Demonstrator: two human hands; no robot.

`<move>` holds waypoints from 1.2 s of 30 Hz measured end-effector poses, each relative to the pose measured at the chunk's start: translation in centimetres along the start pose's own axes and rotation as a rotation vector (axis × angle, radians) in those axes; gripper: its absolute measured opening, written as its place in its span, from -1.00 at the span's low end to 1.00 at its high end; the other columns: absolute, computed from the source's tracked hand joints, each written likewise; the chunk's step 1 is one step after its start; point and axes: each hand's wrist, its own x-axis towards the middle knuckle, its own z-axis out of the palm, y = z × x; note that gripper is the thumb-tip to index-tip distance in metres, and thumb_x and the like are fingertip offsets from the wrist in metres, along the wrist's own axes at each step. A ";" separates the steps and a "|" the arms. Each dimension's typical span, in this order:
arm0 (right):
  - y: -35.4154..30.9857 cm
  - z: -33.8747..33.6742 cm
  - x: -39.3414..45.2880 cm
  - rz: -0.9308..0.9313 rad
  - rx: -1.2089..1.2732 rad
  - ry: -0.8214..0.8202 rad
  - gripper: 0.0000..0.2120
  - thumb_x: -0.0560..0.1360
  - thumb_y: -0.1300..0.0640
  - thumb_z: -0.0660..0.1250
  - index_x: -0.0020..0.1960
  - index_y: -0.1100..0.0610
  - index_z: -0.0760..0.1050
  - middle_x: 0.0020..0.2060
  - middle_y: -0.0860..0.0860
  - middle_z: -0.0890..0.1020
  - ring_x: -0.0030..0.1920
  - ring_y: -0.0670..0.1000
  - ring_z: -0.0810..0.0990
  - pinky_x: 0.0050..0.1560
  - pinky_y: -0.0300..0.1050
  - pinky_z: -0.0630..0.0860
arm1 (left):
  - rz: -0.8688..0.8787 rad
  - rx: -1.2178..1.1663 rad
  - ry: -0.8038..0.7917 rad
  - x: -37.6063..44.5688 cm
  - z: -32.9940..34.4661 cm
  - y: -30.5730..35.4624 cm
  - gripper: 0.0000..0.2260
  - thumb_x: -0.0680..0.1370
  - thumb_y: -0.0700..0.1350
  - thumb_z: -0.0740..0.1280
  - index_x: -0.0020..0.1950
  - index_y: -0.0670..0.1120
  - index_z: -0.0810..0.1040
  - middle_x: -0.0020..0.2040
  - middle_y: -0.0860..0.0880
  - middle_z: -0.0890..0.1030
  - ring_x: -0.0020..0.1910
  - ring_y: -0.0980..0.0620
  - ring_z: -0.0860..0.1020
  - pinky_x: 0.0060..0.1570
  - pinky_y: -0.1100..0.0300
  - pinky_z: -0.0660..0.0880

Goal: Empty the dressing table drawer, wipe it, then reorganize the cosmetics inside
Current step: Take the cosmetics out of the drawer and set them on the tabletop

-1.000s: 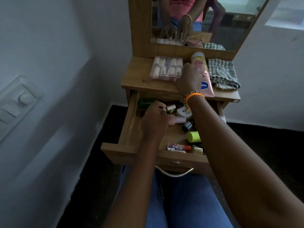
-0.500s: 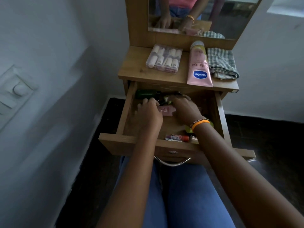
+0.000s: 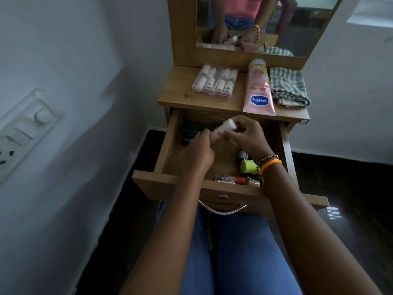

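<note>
The bench (image 3: 212, 103) and drawer (image 3: 170, 184) at the frame's centre are light brown woodgrain. On the bench, the tube (image 3: 258, 90) is pale pink with a blue oval label and a yellowish cap; right of it, the cloth (image 3: 288, 86) is checked green and white. The case (image 3: 214, 83) is clear with cream sticks inside. In the drawer, the bottle (image 3: 78, 126) held mid-frame is pale pink, a cap (image 3: 246, 166) at lower right is lime green, and a green thing (image 3: 189, 128) lies at upper left. The wristband (image 3: 271, 165) is orange, the jeans (image 3: 234, 252) blue, the walls (image 3: 63, 60) grey-white.
</note>
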 end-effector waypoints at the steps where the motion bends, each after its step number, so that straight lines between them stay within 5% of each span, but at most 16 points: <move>1: -0.2 0.0 -0.1 -0.003 0.080 0.005 -0.78 0.35 0.18 0.48 -0.04 0.16 0.54 -0.17 0.06 0.64 -0.16 -0.04 0.60 -0.15 -0.22 0.53 | 0.003 -0.058 0.014 0.1 -0.2 0.2 -0.76 0.56 -0.18 0.25 0.23 -0.06 0.42 0.20 -0.07 0.51 0.20 -0.05 0.48 0.03 0.13 0.44; 4: -1.1 0.0 -0.3 -0.025 0.234 -0.033 -0.77 0.39 0.23 0.45 0.02 0.20 0.51 -0.14 0.07 0.60 -0.13 -0.06 0.58 -0.12 -0.31 0.52 | 0.056 -0.233 -0.031 0.2 -0.7 1.0 -0.69 0.58 -0.16 0.24 0.32 -0.10 0.39 0.24 -0.11 0.52 0.23 -0.04 0.48 0.03 0.22 0.38; 9: -2.4 -0.7 0.0 -0.089 0.140 -0.015 -0.72 0.45 0.23 0.38 0.13 0.24 0.45 -0.04 0.14 0.61 -0.03 0.08 0.61 0.02 -0.02 0.57 | 0.191 -0.338 -0.021 0.2 -0.9 1.6 -0.61 0.54 -0.14 0.31 0.37 -0.09 0.40 0.24 -0.09 0.55 0.22 0.03 0.49 0.06 0.32 0.39; 12: -4.6 -2.2 1.9 -0.132 0.149 0.159 -0.72 0.52 0.26 0.27 0.21 0.25 0.36 0.02 0.07 0.52 -0.02 -0.06 0.55 -0.07 -0.31 0.57 | 0.179 -0.354 0.017 0.6 -0.6 1.2 -0.62 0.52 -0.18 0.35 0.33 -0.08 0.43 0.22 -0.03 0.53 0.15 0.11 0.48 -0.02 0.39 0.39; 14: -6.0 -3.6 4.3 -0.137 0.065 0.276 -0.67 0.53 0.27 0.24 0.27 0.26 0.30 0.10 0.10 0.49 0.03 -0.06 0.50 -0.11 -0.41 0.51 | 0.135 -0.235 0.048 0.9 0.0 0.6 -0.73 0.52 -0.17 0.34 0.22 -0.07 0.51 0.18 -0.02 0.52 0.15 0.05 0.48 0.04 0.24 0.43; 19: -6.7 -5.0 9.1 0.001 -0.283 0.191 -0.54 0.53 0.31 0.17 0.39 0.22 0.14 0.24 0.23 0.45 0.22 0.17 0.46 0.15 0.07 0.49 | 0.063 -0.172 0.095 1.1 0.3 0.1 -0.88 0.55 -0.17 0.28 0.04 -0.08 0.57 0.05 -0.01 0.51 0.03 0.04 0.49 -0.11 0.25 0.34; 25: -6.8 -4.6 10.6 0.034 -0.327 0.149 -0.49 0.54 0.34 0.10 0.46 0.24 0.06 0.27 0.21 0.42 0.24 0.15 0.44 0.18 0.02 0.46 | 0.025 -0.162 0.070 1.2 0.4 0.3 -0.88 0.55 -0.17 0.27 0.02 -0.08 0.59 0.05 -0.01 0.51 0.04 0.03 0.49 -0.08 0.19 0.41; 30: -5.8 -4.8 10.5 0.045 -0.231 0.168 -0.57 0.52 0.33 0.15 0.37 0.19 0.20 0.29 0.17 0.44 0.22 0.13 0.49 0.14 0.16 0.53 | -0.014 -0.162 0.051 1.4 0.5 0.4 -0.91 0.55 -0.17 0.28 -0.01 -0.07 0.57 0.07 0.00 0.50 0.05 0.04 0.49 -0.08 0.22 0.36; 36: -5.3 -5.2 9.4 -0.006 -0.207 0.252 -0.54 0.50 0.33 0.20 0.37 0.16 0.22 0.30 0.08 0.43 0.16 0.05 0.51 0.11 0.00 0.54 | -0.016 -0.124 0.023 1.3 0.6 0.4 -0.90 0.56 -0.16 0.28 0.01 -0.05 0.57 0.11 -0.01 0.50 0.07 0.03 0.49 -0.05 0.20 0.38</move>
